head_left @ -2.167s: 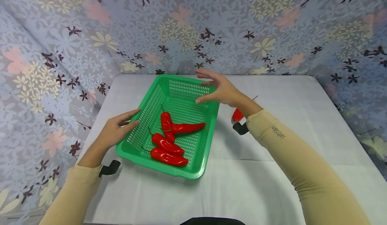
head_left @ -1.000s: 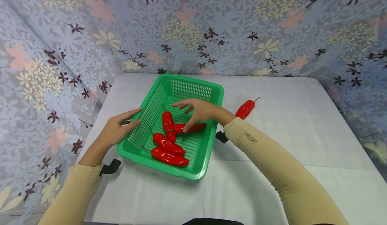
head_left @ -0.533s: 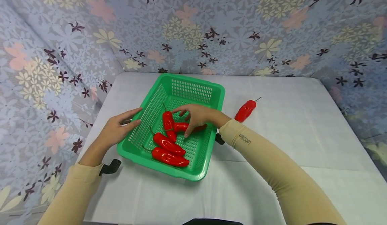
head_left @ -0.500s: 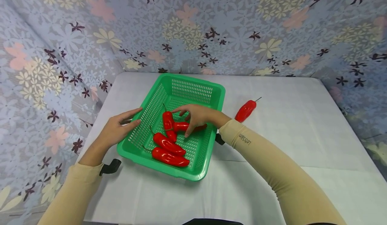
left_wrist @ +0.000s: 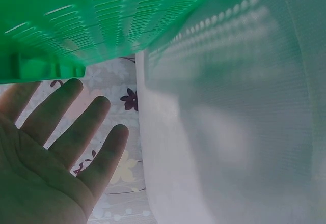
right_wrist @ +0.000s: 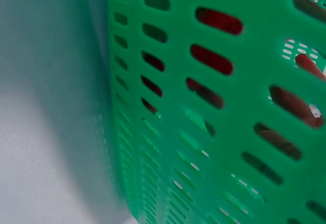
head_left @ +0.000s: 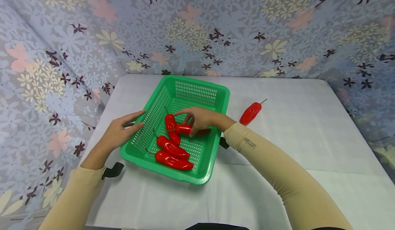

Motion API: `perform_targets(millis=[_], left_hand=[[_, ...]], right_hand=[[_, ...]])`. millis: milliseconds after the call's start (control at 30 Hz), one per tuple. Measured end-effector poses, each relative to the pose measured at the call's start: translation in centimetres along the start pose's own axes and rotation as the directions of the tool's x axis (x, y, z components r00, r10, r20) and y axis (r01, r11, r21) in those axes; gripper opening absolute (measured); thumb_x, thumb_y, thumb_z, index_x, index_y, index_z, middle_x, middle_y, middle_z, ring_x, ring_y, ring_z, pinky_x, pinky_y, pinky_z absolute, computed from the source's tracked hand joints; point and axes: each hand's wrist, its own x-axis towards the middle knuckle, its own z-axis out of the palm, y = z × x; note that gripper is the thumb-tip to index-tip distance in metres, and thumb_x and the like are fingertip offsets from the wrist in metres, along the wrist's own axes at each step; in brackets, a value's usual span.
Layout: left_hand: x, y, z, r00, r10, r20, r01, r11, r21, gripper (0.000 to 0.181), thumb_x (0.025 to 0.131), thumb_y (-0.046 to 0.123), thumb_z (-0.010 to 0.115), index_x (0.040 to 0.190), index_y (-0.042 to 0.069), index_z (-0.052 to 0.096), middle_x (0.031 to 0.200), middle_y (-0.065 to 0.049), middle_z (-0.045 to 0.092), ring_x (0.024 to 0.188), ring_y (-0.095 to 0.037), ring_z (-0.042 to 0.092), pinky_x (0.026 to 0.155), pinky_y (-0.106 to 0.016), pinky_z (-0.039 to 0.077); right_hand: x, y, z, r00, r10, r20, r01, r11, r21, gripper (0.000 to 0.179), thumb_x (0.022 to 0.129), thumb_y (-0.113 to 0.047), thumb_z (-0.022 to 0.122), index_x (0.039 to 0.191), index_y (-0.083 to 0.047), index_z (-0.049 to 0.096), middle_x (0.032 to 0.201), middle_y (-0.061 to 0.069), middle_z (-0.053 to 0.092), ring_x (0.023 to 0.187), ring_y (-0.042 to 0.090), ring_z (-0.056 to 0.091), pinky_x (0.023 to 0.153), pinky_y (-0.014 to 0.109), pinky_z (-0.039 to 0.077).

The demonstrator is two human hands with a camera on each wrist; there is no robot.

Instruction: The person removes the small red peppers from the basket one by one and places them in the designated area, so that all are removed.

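A green plastic basket [head_left: 129,160] with slotted walls holds several glossy red chili peppers. My right hand [head_left: 200,118] reaches over its right wall, fingers and thumb pinching a red chili pepper [head_left: 183,129] that lies crosswise. That pepper's left end meets an upright red chili pepper [head_left: 170,123]. Nearer me lie two more red peppers, one [head_left: 169,146] above the other [head_left: 172,160]. My left hand [head_left: 118,132] rests with fairly straight fingers at the basket's left rim; in the left wrist view its fingers [left_wrist: 86,132] spread just below the green rim. The basket wall [right_wrist: 239,107] mostly hides the right hand in the right wrist view.
Another red chili pepper [head_left: 251,113] lies on the white-covered table [head_left: 293,130], right of the basket. Floral cloth [head_left: 197,27] hangs behind and at the sides. A black object [head_left: 217,226] pokes in at the front edge.
My right hand moved left and down into the basket. Its thumb has closed in on the crosswise pepper, which has shifted slightly left along with the upright one. The left hand stays put.
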Motion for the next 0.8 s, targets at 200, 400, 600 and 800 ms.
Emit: perform_targets(millis=[200,400,600,800], left_hand=[[-0.1,0.0,0.0,1.000,0.008,-0.001,-0.008,1.000,0.012,0.054,0.101,0.041,0.060,0.151,0.021,0.051,0.153,-0.012,0.045,0.125,-0.047,0.054,0.094,-0.062,0.049],[-0.2,0.0,0.0,1.000,0.005,-0.003,-0.005,1.000,0.020,0.054,0.101,0.042,0.060,0.151,0.021,0.051,0.153,-0.011,0.045,0.126,-0.047,0.054,0.095,-0.062,0.049],[-0.2,0.1,0.0,1.000,0.002,0.001,-0.002,1.000,0.016,0.054,0.101,0.042,0.060,0.151,0.022,0.051,0.153,-0.011,0.045,0.127,-0.047,0.053,0.095,-0.062,0.048],[-0.2,0.2,0.0,1.000,0.004,0.001,-0.004,1.000,0.011,0.054,0.101,0.041,0.061,0.151,0.020,0.051,0.153,-0.012,0.045,0.127,-0.047,0.052,0.095,-0.062,0.048]], right_hand=[[-0.4,0.0,-0.4,0.998,-0.057,-0.033,0.057,0.998,0.016,0.086,0.079,0.002,0.085,0.153,-0.018,0.046,0.123,0.008,0.064,0.114,0.027,0.061,0.086,0.035,0.056],[-1.1,-0.5,-1.1,0.988,-0.098,-0.117,0.102,0.994,0.030,0.076,0.083,-0.004,0.083,0.150,-0.024,0.052,0.129,0.007,0.062,0.116,0.025,0.060,0.088,0.037,0.055],[-1.7,-0.9,-1.9,0.965,-0.119,-0.232,0.153,0.979,0.132,0.065,0.086,-0.008,0.081,0.145,-0.023,0.057,0.132,0.006,0.060,0.115,0.025,0.060,0.085,0.039,0.057],[-2.4,-1.1,-2.5,0.935,-0.095,-0.341,0.175,0.961,0.213,0.066,0.085,-0.013,0.083,0.145,-0.023,0.057,0.134,0.005,0.058,0.115,0.023,0.060,0.083,0.040,0.058]])
